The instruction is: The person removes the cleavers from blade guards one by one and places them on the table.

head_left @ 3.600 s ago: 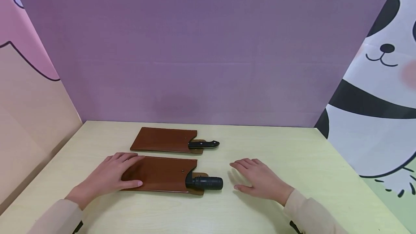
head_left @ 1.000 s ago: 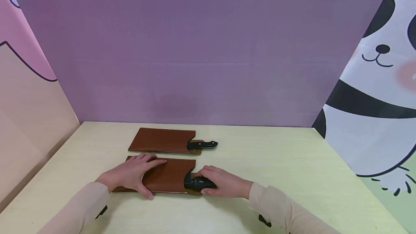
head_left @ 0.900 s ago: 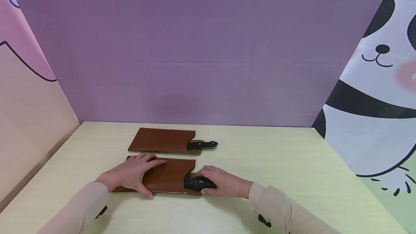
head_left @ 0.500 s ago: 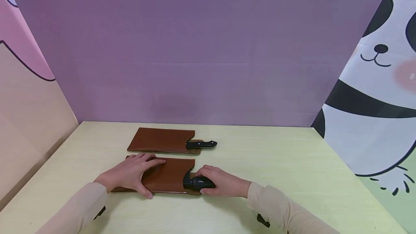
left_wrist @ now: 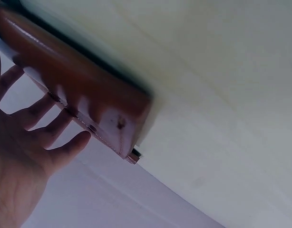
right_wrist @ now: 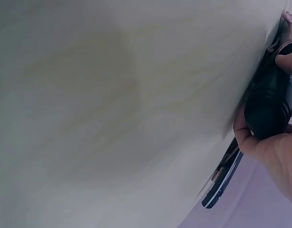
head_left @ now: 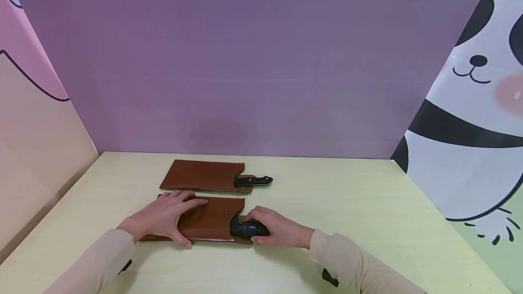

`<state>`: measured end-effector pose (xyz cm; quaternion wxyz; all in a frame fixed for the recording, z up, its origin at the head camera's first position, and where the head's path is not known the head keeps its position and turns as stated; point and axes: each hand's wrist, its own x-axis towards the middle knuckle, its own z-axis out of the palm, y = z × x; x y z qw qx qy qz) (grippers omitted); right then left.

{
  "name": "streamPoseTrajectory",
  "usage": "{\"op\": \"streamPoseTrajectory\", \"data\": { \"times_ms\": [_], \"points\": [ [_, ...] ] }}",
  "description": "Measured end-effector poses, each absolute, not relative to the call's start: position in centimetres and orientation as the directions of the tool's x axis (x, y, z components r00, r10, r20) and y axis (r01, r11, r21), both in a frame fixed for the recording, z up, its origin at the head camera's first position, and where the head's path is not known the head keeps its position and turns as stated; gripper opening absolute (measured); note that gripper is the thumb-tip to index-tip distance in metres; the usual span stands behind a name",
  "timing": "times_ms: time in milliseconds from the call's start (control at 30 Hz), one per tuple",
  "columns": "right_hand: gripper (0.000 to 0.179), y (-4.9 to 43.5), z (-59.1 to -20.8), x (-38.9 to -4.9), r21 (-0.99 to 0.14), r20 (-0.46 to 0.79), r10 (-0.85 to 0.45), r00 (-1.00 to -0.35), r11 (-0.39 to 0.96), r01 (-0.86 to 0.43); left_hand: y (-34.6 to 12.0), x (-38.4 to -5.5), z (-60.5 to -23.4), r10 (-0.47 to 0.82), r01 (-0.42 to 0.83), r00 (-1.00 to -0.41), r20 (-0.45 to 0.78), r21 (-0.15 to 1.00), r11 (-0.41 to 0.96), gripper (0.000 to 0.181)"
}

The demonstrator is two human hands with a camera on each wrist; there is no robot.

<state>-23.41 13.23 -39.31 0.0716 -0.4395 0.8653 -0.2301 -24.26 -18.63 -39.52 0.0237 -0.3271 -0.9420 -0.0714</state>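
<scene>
Across the near brown sheath (head_left: 210, 222), the left hand (head_left: 165, 218) rested with fingers spread. At that sheath's mouth, the right hand (head_left: 279, 229) grasped a black handle (head_left: 249, 229).

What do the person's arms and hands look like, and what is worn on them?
The left sleeve and right sleeve are long and beige. A small black piece shows beneath each; its nature is unclear. The left hand and right hand wear no gloves.
</scene>
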Motion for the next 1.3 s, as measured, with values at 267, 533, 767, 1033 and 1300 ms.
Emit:
{"op": "streamPoseTrajectory", "data": {
  "times_ms": [267,533,767,1033,1300],
  "points": [
    [0.032,13.3,-39.4,-23.3,-0.478,0.104,-0.787,-0.608,0.497,-0.724,-18.6,-23.9,-39.2,0.626,0.639,-0.768,0.135,0.100,0.763,0.099],
    [0.032,13.5,-39.0,-23.1,-0.487,0.167,-0.789,-0.591,0.455,-0.746,-18.5,-23.5,-38.5,0.626,0.642,-0.764,0.159,0.088,0.762,0.099],
    [0.032,13.5,-38.8,-23.1,-0.521,0.174,-0.781,-0.600,0.444,-0.729,-18.5,-23.3,-38.2,0.628,0.646,-0.758,0.177,0.067,0.761,0.098],
    [0.033,13.7,-38.8,-22.9,-0.511,0.196,-0.776,-0.599,0.440,-0.738,-18.3,-23.1,-37.9,0.627,0.646,-0.756,0.186,0.064,0.760,0.098],
    [0.032,13.8,-38.6,-22.7,-0.519,0.185,-0.772,-0.608,0.449,-0.727,-18.2,-22.9,-38.0,0.616,0.634,-0.767,0.182,0.064,0.771,0.098]
  ]
}}
